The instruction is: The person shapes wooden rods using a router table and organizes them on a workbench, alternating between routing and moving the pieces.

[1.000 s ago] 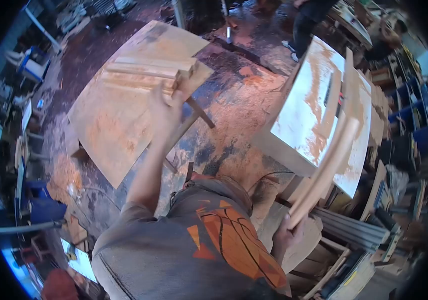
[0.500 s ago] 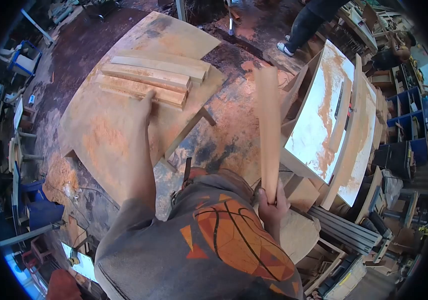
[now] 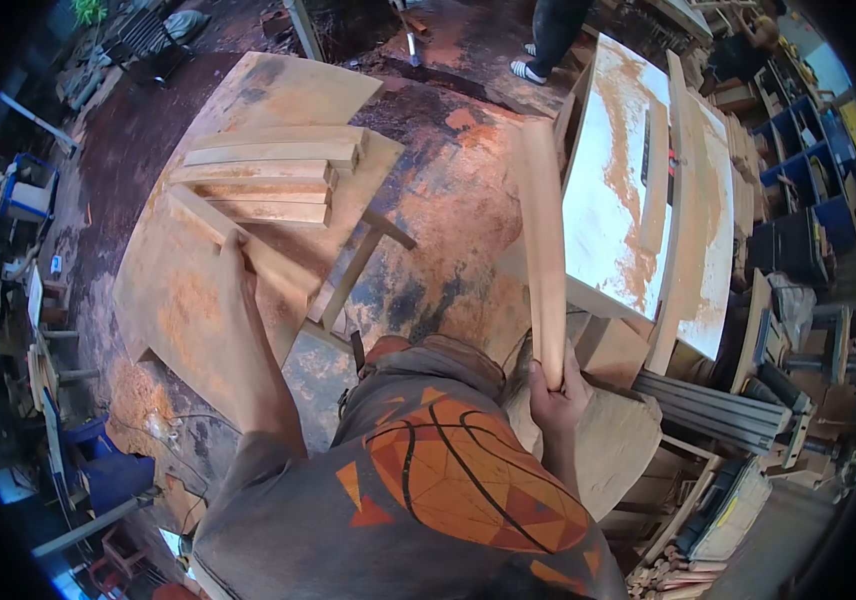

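My left hand [image 3: 234, 246] grips the near edge of a wooden strip [image 3: 273, 270] on the low plywood table [image 3: 173, 270]. That strip lies at an angle, its far left end close to a stack of several similar wooden strips [image 3: 258, 172]. In my right hand [image 3: 560, 393] is another long wooden strip [image 3: 542, 240], held near its lower end and pointing up and away from me. My right fingers are closed round it.
To the right, a white-topped workbench [image 3: 603, 200] carries long boards [image 3: 686, 200] and sawdust. Cut timber and a metal rail [image 3: 713, 405] lie nearer. Another person's legs [image 3: 553, 45] show at the top. Sawdust covers the floor [image 3: 438, 230].
The nearest strip on the table has swung away from the stack, its right end coming toward me with my left hand on it. My right hand still holds its strip. The view has shifted.
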Motion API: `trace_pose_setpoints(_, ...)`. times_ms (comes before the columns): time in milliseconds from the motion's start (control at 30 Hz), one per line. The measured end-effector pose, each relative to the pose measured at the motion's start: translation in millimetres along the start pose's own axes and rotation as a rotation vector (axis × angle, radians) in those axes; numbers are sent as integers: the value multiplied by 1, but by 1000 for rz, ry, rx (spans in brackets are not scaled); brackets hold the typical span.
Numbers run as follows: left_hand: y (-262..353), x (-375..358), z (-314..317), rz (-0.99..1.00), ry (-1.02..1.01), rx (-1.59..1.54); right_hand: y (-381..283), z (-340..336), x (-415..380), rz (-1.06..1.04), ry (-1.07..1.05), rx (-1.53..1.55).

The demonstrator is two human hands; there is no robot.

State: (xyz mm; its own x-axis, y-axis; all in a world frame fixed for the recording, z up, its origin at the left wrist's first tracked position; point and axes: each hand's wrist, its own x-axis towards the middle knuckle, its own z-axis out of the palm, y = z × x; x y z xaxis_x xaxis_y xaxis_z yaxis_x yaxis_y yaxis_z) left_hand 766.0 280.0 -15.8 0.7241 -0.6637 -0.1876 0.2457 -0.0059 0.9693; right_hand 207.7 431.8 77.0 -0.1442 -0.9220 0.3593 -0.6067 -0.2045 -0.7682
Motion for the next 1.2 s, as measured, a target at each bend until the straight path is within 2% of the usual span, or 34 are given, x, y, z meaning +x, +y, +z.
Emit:
trace_pose_setpoints(33, 20, -34, 18, -53, -100, -179, 0, -4, -6, 73, -5, 12)
trace_pose_setpoints(100, 52, -95, 80, -119, -253, -223, 12, -4, -14, 60, -3, 15)
trace_pose_setpoints(167, 76, -148, 149, -79, -327, 16, 12, -11, -14, 46, 11, 16)
trace_pose_setpoints(233, 58, -170, 200, 0, -460, 0, 2, -25, -2, -50, -60, 73)
trace_pose_setpoints(300, 44, -181, 232, -32, -685, 81, 4, -37, 1, -76, -39, 2)
trace_pose_setpoints(333, 31, -179, 245, -159, -854, 17, 1, -40, 3, -138, -40, -47)
trace_pose_setpoints(367, 16, -181, 257, -158, -894, 14, -2, -42, 4, -193, -45, -100)
trace_pose_setpoints(433, 10, -212, 272, -456, -912, 58, -4, -39, 2, -165, 23, -189)
trace_pose_setpoints(500, -23, -221, 281, -425, -1017, 47, -8, -39, 3, -93, -77, -514)
trace_pose_setpoints(567, -40, -238, 285, 107, -1020, 446, -4, -42, -4, -11, -23, -550)
trace_pose_setpoints(600, -49, -235, 285, 263, -998, 548, -2, -45, -8, -2, 0, -531)
trace_pose_setpoints(633, -47, -232, 284, 257, -1020, 546, -1, -47, -10, 4, 24, -511)
trace_pose_setpoints(667, -44, -227, 284, 89, -1101, 526, -2, -50, -6, 19, 34, -523)
trace_pose_setpoints(700, -43, -225, 283, -84, -1173, 510, -5, -52, -2, 58, -50, -528)
trace_pose_setpoints(733, -48, -223, 281, -92, -1184, 517, -8, -51, -2, 96, -139, -525)
trace_pose_setpoints(767, -56, -218, 279, -395, -1133, 164, -8, -45, -5, 104, -140, -523)
trace_pose_setpoints(800, -61, -210, 281, -675, -1041, -201, -7, -37, -4, 113, -81, -396)
trace_pose_setpoints(833, -67, -199, 284, -668, -1039, -208, -5, -30, 0, 116, -26, -270)
trace_pose_setpoints(900, -69, -184, 282, -796, -1158, -528, -11, -8, 3, 69, 38, -182)
trace_pose_setpoints(933, -66, -183, 278, -798, -1156, -528, -14, 0, 4, 31, 112, -94)
trace_pose_setpoints(967, -64, -184, 276, -757, -1212, -502, -16, 1, 8, 32, 114, -96)
trace_pose_setpoints(1033, -57, -185, 272, -728, -1275, -466, -27, -1, 18, 142, -156, -432)
trace_pose_setpoints(1133, -55, -172, 274, -669, -1215, -461, -28, 5, 23, 108, -100, -432)
trace_pose_setpoints(1200, -52, -161, 270, -779, -1214, -569, -34, 4, 27, 83, -93, -420)
